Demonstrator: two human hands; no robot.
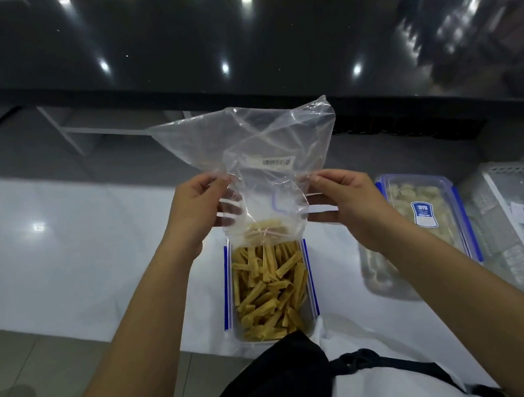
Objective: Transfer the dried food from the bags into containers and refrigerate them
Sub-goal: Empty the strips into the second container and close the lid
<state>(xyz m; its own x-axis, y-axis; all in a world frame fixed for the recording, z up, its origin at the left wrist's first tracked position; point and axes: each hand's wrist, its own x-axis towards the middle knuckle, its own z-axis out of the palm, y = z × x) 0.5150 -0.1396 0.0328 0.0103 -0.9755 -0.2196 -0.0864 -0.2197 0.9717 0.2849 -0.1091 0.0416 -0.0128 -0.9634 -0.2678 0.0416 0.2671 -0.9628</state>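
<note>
head view: left hand (202,209) and right hand (342,198) each pinch a side of the clear plastic bag (250,154), upended above the clear blue-clipped container (269,288) of yellow dried sticks (268,290) on the white table (67,249); glossy black counter (239,40) behind.

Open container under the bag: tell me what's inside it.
The open container holds yellow dried sticks, piled nearly full. The clear bag covers its far end; its bottom is hidden.

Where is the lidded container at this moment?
In the head view, the lidded container sits on the white table's right side, just beyond the right hand, between the open container and a white basket.
</note>
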